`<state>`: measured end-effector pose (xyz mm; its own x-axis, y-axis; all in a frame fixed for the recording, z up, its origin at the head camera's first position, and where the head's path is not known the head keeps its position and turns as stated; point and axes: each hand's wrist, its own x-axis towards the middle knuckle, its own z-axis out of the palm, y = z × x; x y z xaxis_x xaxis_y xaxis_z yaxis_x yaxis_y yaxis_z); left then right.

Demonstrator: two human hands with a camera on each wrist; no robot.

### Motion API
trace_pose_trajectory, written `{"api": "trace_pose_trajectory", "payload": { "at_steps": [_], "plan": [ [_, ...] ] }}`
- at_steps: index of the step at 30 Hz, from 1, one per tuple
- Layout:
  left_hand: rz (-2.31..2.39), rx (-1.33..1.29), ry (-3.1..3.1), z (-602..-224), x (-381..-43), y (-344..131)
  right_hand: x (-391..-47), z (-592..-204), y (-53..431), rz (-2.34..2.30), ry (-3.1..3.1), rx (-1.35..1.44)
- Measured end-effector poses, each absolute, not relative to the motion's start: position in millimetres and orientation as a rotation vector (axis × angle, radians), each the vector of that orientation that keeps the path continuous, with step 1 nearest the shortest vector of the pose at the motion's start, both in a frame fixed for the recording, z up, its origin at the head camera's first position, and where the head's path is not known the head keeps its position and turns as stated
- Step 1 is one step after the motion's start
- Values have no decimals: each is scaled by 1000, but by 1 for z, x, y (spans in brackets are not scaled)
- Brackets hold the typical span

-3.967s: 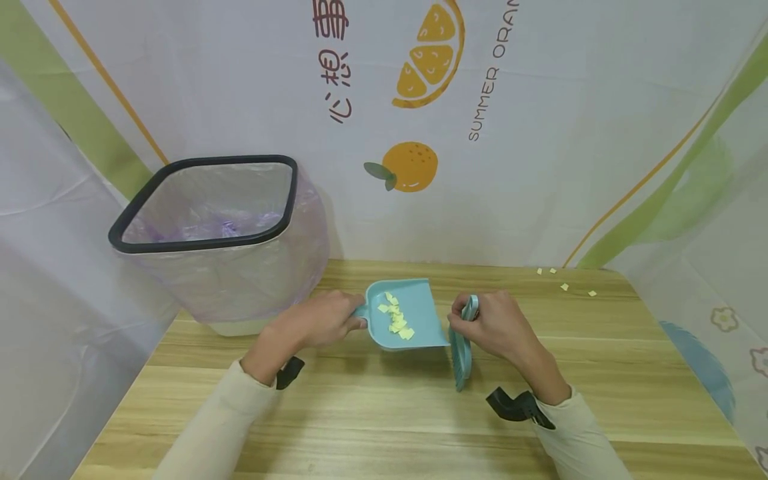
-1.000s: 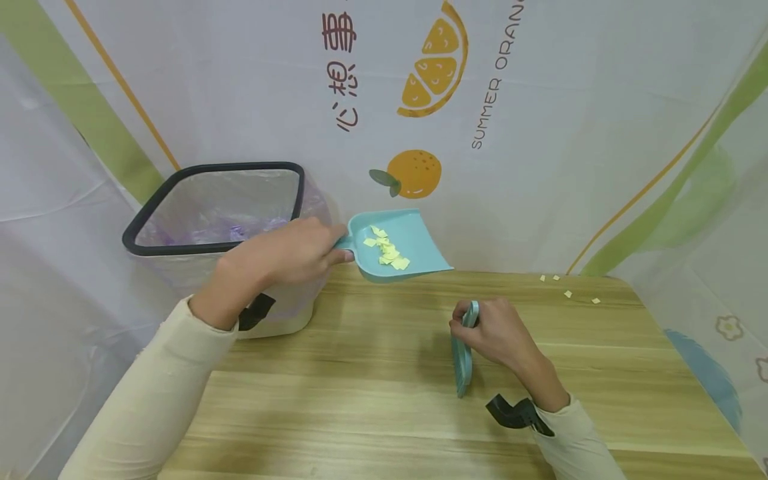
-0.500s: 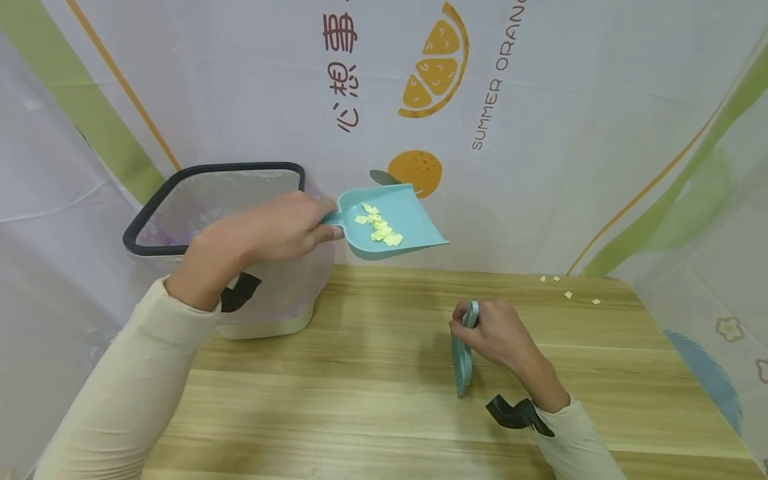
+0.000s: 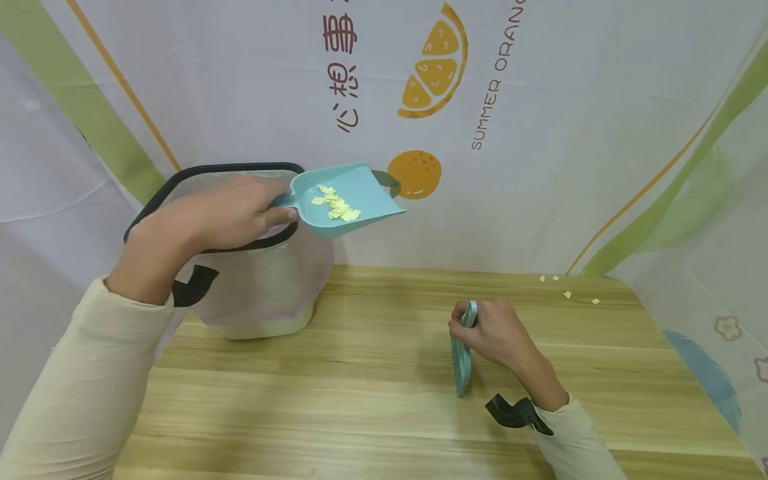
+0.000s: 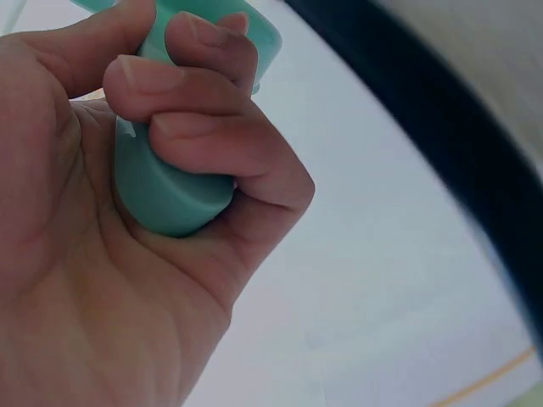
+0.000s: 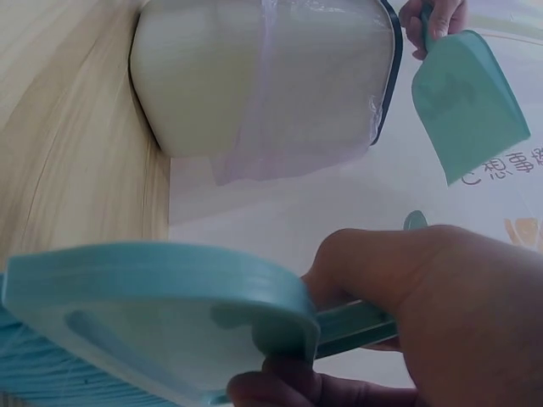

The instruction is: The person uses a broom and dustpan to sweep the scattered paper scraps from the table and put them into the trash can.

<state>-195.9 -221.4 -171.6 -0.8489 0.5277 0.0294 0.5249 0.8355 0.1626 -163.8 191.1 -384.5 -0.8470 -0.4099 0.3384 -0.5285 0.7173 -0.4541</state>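
Dustpan (image 4: 367, 189) swung left, up near bin (image 4: 258, 287) rim — left hand (image 4: 219, 212) gripping it, yellow scraps (image 4: 338, 208) still aboard, so apparently unemptied — right hand (image 4: 493, 332) grips brush (image 4: 463, 370), unmoved.

Smooth plas. dustpan (image 4: 369, 192), wd. tbl (image 4: 360, 400)
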Motion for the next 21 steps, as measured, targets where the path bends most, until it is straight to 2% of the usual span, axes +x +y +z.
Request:
{"api": "trace_pose_trajectory", "payload": {
  "at_steps": [21],
  "plan": [
    [206,604,3102,-172,-189,-299,-164,-386,191,835,-2694,761]
  ]
}}
